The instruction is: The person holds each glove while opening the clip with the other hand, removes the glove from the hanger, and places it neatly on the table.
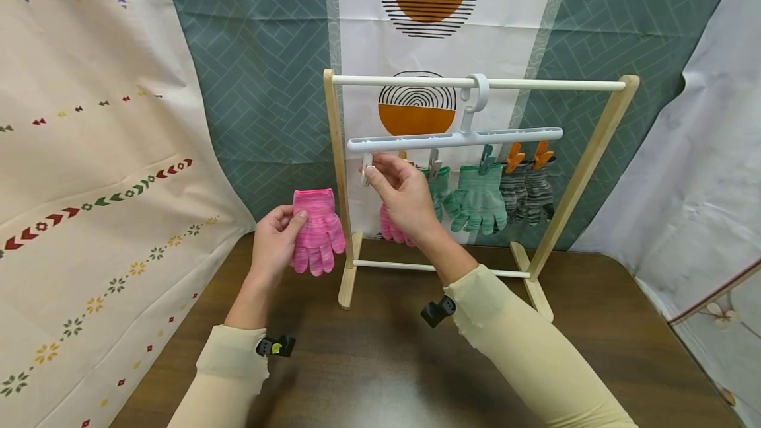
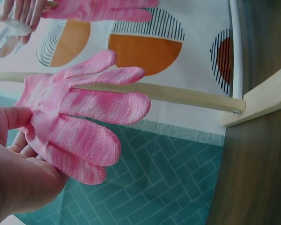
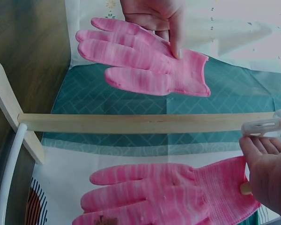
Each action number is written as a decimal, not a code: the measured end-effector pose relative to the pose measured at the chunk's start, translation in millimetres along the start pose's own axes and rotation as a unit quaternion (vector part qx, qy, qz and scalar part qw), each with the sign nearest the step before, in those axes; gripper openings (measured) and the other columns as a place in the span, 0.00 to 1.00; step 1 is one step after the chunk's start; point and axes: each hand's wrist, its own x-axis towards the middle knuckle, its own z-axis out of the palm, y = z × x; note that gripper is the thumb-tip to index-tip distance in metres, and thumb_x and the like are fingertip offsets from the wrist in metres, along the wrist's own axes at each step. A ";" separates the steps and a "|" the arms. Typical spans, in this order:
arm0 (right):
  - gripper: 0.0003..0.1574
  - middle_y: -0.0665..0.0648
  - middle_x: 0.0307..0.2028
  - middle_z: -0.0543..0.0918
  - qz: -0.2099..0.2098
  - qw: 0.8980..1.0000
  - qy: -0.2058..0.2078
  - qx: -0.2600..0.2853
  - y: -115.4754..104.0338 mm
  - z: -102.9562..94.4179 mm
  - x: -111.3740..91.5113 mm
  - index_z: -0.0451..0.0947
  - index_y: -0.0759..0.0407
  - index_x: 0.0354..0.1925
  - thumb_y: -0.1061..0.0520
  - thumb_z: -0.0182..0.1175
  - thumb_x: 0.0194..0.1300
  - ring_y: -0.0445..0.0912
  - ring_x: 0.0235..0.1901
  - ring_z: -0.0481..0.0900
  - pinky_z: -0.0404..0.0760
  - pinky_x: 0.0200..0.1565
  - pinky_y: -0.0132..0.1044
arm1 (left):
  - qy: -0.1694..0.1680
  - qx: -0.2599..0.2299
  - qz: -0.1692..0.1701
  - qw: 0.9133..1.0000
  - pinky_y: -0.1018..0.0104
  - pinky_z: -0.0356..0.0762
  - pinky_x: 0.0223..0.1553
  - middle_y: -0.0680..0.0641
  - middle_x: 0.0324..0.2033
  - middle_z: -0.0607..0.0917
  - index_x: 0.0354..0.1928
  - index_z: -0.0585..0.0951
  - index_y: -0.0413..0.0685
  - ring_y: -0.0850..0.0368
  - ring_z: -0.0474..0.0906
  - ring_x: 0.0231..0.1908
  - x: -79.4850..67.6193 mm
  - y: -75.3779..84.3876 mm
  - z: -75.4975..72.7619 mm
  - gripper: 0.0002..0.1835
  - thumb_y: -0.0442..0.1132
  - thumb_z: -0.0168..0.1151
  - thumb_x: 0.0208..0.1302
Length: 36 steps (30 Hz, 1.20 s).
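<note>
My left hand (image 1: 275, 238) pinches a pink knit glove (image 1: 318, 233) near its cuff, thumb in front, left of the wooden rack. The glove's fingers point down. At the left end of the white hanger (image 1: 416, 142), my right hand (image 1: 404, 193) pinches a white clothespin (image 1: 366, 169) between thumb and fingers. A second pink glove (image 3: 164, 194) hangs close beside the right hand, partly hidden behind it in the head view. Further right, green gloves (image 1: 480, 195) and dark grey gloves (image 1: 538, 190) hang from clips.
The hanger hooks over the white top rod (image 1: 547, 84) of the wooden rack (image 1: 585, 177), which stands on a brown table (image 1: 368, 349). Orange clothespins (image 1: 542, 154) hold the grey gloves. Behind hangs a patterned cloth (image 1: 261, 71); a cream cloth (image 1: 119, 170) lines the left side.
</note>
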 end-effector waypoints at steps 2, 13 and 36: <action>0.24 0.61 0.55 0.87 0.002 1.000 0.000 -0.007 0.1 -0.3 -0.3 0.78 0.67 0.66 0.57 0.64 0.78 0.49 0.53 0.86 0.82 0.60 0.40 | 0.001 0.003 -0.002 1.000 0.70 0.84 0.35 0.47 0.37 0.88 0.57 0.80 0.30 0.62 0.84 0.32 0.8 -1.6 -2.1 0.19 0.42 0.63 0.79; 0.26 0.59 0.58 0.86 0.001 1.000 -0.010 -0.015 3.0 -5.6 -5.9 0.77 0.64 0.68 0.56 0.64 0.78 0.48 0.56 0.85 0.80 0.62 0.39 | 0.011 0.024 -0.003 1.000 0.71 0.83 0.35 0.47 0.37 0.88 0.58 0.80 0.29 0.63 0.84 0.32 4.8 -5.6 -10.2 0.20 0.42 0.63 0.79; 0.26 0.58 0.64 0.84 -0.089 0.992 -0.038 -0.079 6.9 -20.2 -30.0 0.76 0.63 0.70 0.61 0.64 0.77 0.51 0.63 0.83 0.79 0.62 0.38 | 0.021 0.064 -0.033 0.997 0.72 0.84 0.37 0.43 0.44 0.89 0.63 0.75 0.31 0.63 0.85 0.33 14.8 -12.4 -40.6 0.24 0.45 0.63 0.79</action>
